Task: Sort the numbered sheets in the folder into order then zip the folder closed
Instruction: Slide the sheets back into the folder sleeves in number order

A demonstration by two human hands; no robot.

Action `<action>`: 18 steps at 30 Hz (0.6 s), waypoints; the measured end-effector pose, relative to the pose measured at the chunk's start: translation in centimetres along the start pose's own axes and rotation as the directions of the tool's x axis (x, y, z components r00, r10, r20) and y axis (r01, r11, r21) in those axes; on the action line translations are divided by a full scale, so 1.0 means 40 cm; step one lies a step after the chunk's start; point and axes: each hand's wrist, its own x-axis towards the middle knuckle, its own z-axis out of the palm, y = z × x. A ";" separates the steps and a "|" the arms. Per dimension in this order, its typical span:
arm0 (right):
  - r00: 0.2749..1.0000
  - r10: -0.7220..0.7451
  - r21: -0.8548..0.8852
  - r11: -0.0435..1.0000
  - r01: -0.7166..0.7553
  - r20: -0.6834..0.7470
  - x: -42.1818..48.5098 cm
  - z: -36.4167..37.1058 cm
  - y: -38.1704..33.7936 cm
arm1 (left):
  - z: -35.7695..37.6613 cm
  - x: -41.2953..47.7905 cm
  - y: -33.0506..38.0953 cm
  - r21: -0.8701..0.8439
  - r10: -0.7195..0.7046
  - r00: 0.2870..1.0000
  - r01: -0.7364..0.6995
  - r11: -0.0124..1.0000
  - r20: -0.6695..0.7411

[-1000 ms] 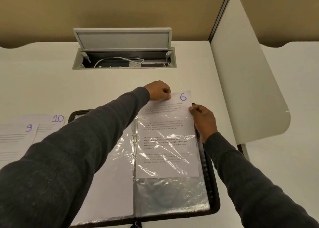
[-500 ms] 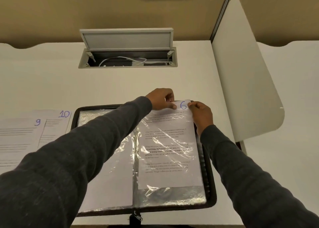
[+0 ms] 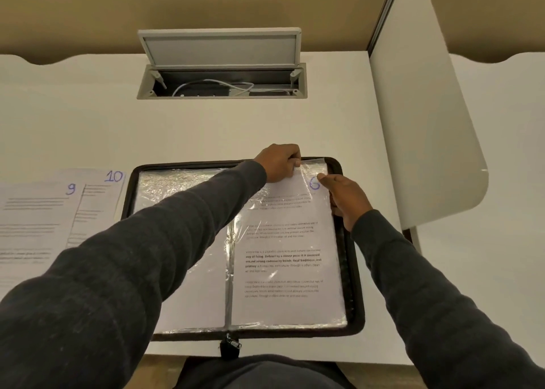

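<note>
Folder [image 3: 352,315]: lies open on the desk [image 3: 206,129] right in front of you.
Sheet 6 [image 3: 283,259]: in the right-side plastic sleeve.
Your left hand [image 3: 278,163]: pinching the sleeve's top edge at 12 o'clock.
Your right hand [image 3: 345,195]: fingers pressed together, touching the sheet's corner at 1 o'clock.
Sheets 9 and 10 [image 3: 53,211]: on the desk at 9 o'clock.

Person is wearing a dark charcoal long-sleeved top, knit-looking, soft matte fabric. Left sleeve [image 3: 124,270] is filling the lower left of the frame, faint horizontal creases showing along it, cuff ending snug at the wrist. Right sleeve [image 3: 436,297] is running in from the lower right, same fabric, same creasing. Left hand [image 3: 280,161] and right hand [image 3: 348,197] are bare, nothing worn on either. More of the same dark clothing is showing at bottom centre.
</note>
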 end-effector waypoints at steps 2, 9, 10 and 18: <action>0.998 0.036 -0.022 0.999 -0.035 0.046 -0.016 -0.007 0.016 | 0.007 -0.008 -0.001 -0.025 -0.012 1.000 0.012 1.000 -0.009; 0.969 0.112 -0.109 0.990 -0.090 0.220 -0.047 -0.021 0.056 | 0.020 -0.042 0.009 0.101 0.028 0.968 -0.003 0.995 -0.248; 0.967 0.115 -0.125 0.988 -0.088 0.229 -0.050 -0.020 0.055 | 0.021 -0.054 0.012 0.135 0.044 0.948 0.000 0.991 -0.316; 0.921 0.033 0.065 0.996 -0.063 0.388 -0.102 0.059 -0.030 | -0.040 -0.260 0.018 -0.289 -0.273 0.875 0.162 0.944 -0.400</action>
